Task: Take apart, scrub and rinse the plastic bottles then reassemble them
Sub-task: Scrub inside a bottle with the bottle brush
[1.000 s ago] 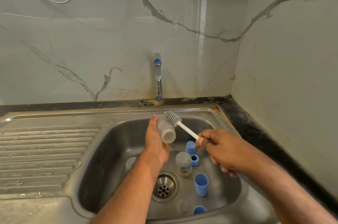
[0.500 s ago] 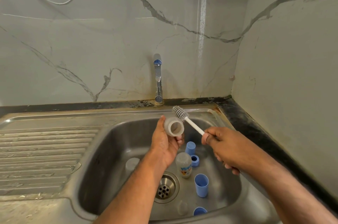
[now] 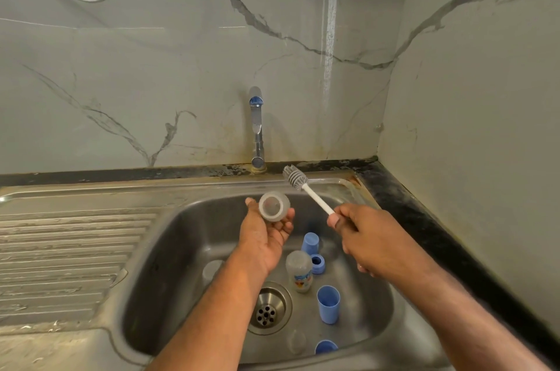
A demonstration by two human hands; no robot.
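Two hands: left hand (image 3: 263, 237) holds bottle (image 3: 274, 206), right hand (image 3: 368, 237) brush (image 3: 306, 188).

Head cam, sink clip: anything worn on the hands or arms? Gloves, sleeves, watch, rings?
Nothing worn that shows. The left hand and right hand are bare, no gloves. Both forearms are bare to the bottom edge of the frame, with no sleeve or cuff in view. No watch, band or ring is visible, though the undersides of the wrists and some fingers are hidden.

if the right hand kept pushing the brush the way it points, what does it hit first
Probably the sink's back rim, just right of the tap. The right hand aims the bottle brush up-left, past the held bottle; depth is unclear.
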